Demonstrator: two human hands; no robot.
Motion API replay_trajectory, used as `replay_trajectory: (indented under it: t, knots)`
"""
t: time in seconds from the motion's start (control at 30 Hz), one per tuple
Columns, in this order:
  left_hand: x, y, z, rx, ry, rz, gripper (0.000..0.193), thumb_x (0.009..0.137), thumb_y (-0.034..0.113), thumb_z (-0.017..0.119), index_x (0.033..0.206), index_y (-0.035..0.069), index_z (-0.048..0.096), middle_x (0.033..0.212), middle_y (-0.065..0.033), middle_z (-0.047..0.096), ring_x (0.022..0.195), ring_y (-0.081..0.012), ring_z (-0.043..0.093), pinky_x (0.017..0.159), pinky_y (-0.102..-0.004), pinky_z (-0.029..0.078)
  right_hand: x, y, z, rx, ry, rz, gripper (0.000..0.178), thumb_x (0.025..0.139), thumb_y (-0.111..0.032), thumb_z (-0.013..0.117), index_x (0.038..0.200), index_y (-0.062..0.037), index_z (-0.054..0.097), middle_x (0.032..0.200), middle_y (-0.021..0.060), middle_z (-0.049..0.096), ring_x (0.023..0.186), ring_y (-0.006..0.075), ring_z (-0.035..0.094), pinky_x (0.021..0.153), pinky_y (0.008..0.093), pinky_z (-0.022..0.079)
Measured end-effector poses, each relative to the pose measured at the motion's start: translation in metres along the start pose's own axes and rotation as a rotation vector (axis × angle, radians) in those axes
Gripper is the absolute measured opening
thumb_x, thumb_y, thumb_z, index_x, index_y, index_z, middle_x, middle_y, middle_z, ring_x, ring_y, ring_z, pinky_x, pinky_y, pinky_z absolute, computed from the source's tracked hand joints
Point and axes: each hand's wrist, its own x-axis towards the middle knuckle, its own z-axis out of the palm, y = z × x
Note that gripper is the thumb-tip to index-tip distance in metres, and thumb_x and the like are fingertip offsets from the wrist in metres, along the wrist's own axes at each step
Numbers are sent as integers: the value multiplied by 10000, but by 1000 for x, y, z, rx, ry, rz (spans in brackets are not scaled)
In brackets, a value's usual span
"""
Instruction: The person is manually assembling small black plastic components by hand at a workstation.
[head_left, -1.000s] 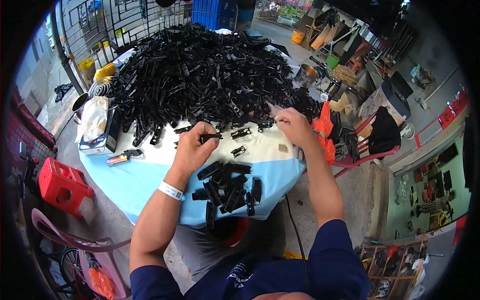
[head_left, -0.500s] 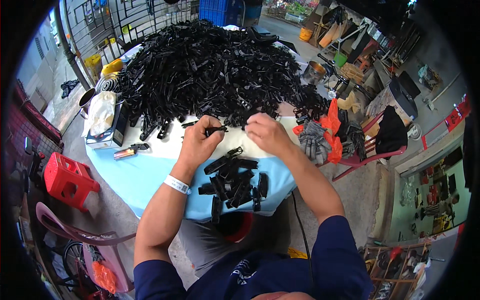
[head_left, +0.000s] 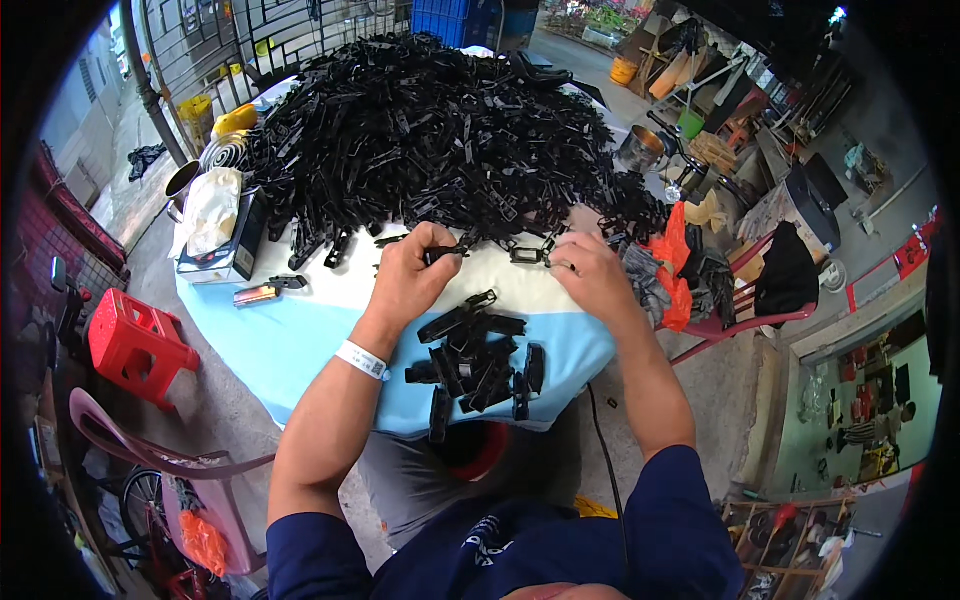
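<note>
My left hand point(head_left: 415, 275) is closed around a small black plastic part point(head_left: 441, 254), most of it hidden by the fingers. To the right, my right hand point(head_left: 595, 278) pinches the end of a black plastic frame piece point(head_left: 527, 256) with a rectangular opening. The two pieces are apart, just in front of a large heap of similar black plastic parts point(head_left: 430, 140). Between my forearms, a smaller group of black parts point(head_left: 475, 355) lies on the blue section of the tablecloth point(head_left: 250, 340).
At the table's left stand a box point(head_left: 225, 262) and a metal mug point(head_left: 183, 182), with a lighter point(head_left: 257, 295) nearby. Grey gloves point(head_left: 648, 285) and an orange bag point(head_left: 677, 268) sit at the right edge. A red stool point(head_left: 140, 345) stands left, a pink chair point(head_left: 735, 315) right.
My right hand has moved right, away from the left hand, and the frame piece now shows at its fingertips. My left hand has shifted slightly right, still holding its part.
</note>
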Motion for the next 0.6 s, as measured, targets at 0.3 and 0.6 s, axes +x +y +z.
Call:
replay_trajectory:
  t: [0.3,0.6]
  knots:
    - [-1,1,1,-24,7,-9,158,818,66,724,927,1,629,783,-65,690,697,-114,605,672,-280,507,29,-51,38,262,-243,-326,139,794,-65,755,923,-49,706,987,73,719,969,296,675,838,397,548]
    - [1,5,-1,-15,1,-31,169,815,76,722,936,13,623,802,-58,681,725,-115,600,693,-283,502,37,-13,31,63,73,-41,157,814,-110,749,958,-57,718,920,119,716,943,326,679,822,417,556]
